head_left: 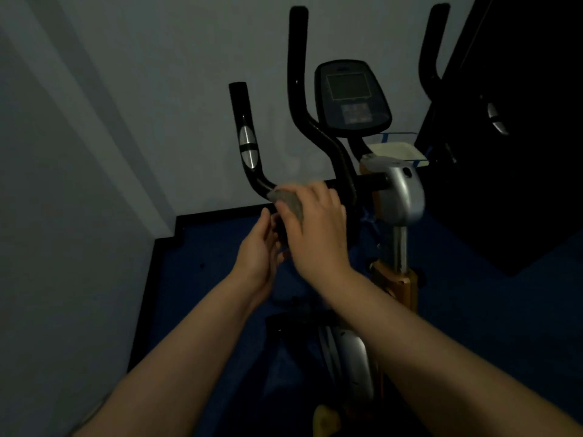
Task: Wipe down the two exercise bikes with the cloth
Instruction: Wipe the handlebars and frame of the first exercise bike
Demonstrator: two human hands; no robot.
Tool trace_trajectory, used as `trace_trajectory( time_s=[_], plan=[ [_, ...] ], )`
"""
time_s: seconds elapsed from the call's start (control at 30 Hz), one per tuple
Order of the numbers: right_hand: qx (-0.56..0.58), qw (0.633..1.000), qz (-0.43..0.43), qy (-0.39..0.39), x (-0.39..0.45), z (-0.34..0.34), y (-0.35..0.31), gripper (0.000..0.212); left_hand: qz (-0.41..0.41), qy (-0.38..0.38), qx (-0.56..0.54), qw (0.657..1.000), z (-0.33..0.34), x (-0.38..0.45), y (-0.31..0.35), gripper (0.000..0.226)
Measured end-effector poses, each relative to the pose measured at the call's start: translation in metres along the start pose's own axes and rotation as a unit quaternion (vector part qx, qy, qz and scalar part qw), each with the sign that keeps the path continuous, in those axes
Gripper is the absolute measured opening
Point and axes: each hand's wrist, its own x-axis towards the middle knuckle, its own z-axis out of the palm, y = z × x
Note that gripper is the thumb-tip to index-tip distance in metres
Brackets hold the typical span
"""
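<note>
Both hands work: right hand (315, 228) grasps cloth (288, 201) on handlebar (252, 171) (left hand (257, 250) released); tray's (396, 151) contents unclear.

Both your bare forearms reach forward, converging at mid-frame. Your right hand (315, 228) is palm down, fingers curled over a bunched grey cloth (288, 201) (thumb hidden). Your left hand (257, 250) sits just beside it, palm inward, fingers loosely extended.

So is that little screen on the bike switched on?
Off, as far as it shows: the console screen is dark and blank, with no lit figures, though the room is dim.
</note>
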Motion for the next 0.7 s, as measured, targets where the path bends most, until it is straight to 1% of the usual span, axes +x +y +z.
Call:
trace_trajectory(
  time_s=[0.1, 0.13, 0.2, 0.23, 0.27, 0.3, 0.33, 0.37, 0.43, 0.47, 0.53, 0.6, 0.63, 0.7],
  plan=[
    [0.007, 0.999, -0.032, 0.000, -0.019, 0.000, 0.006, 0.023, 0.003, -0.004, 0.000, 1.000, -0.001, 0.000, -0.001, 0.042],
    [0.020, 0.999, -0.043, -0.011, -0.026, -0.004, 0.011, 0.024, 0.004, -0.002, 0.008, 1.000, -0.002, 0.000, 0.000, 0.042],
    [0.019, 0.994, -0.097, -0.042, -0.024, -0.020, 0.021, 0.027, 0.008, 0.001, 0.033, 0.999, -0.001, 0.001, 0.004, 0.044],
    [-0.003, 0.991, -0.126, -0.047, -0.014, -0.030, 0.025, 0.029, 0.020, 0.007, 0.053, 0.998, 0.001, 0.002, 0.007, 0.043],
    [-0.036, 0.989, -0.143, -0.035, -0.001, -0.038, 0.027, 0.031, 0.041, 0.013, 0.078, 0.996, 0.006, 0.002, 0.011, 0.041],
    [-0.069, 0.987, -0.142, -0.018, 0.015, -0.044, 0.029, 0.032, 0.068, 0.022, 0.106, 0.992, 0.012, 0.004, 0.015, 0.038],
    [-0.097, 0.987, -0.129, -0.011, 0.029, -0.045, 0.032, 0.030, 0.092, 0.033, 0.135, 0.986, 0.018, 0.006, 0.019, 0.036],
    [-0.112, 0.987, -0.112, -0.023, 0.039, -0.044, 0.034, 0.028, 0.107, 0.049, 0.160, 0.980, 0.025, 0.009, 0.022, 0.033],
    [-0.079, 0.993, -0.050, -0.078, 0.043, -0.036, 0.038, 0.023, 0.118, 0.078, 0.218, 0.966, 0.035, 0.015, 0.023, 0.029],
    [-0.042, 0.995, -0.005, -0.087, 0.038, -0.033, 0.041, 0.024, 0.128, 0.085, 0.256, 0.955, 0.037, 0.018, 0.021, 0.027],
    [0.016, 0.995, 0.069, -0.064, 0.024, -0.038, 0.043, 0.026, 0.158, 0.100, 0.331, 0.925, 0.039, 0.020, 0.012, 0.025],
    [0.038, 0.993, 0.101, -0.045, 0.018, -0.046, 0.046, 0.027, 0.198, 0.129, 0.388, 0.891, 0.038, 0.020, 0.006, 0.024],
    [0.033, 0.992, 0.114, -0.052, 0.024, -0.047, 0.047, 0.027, 0.215, 0.144, 0.411, 0.874, 0.038, 0.021, 0.005, 0.024],
    [-0.018, 0.988, 0.131, -0.082, 0.042, -0.040, 0.046, 0.031, 0.240, 0.163, 0.444, 0.847, 0.039, 0.024, 0.007, 0.023]
  ],
)
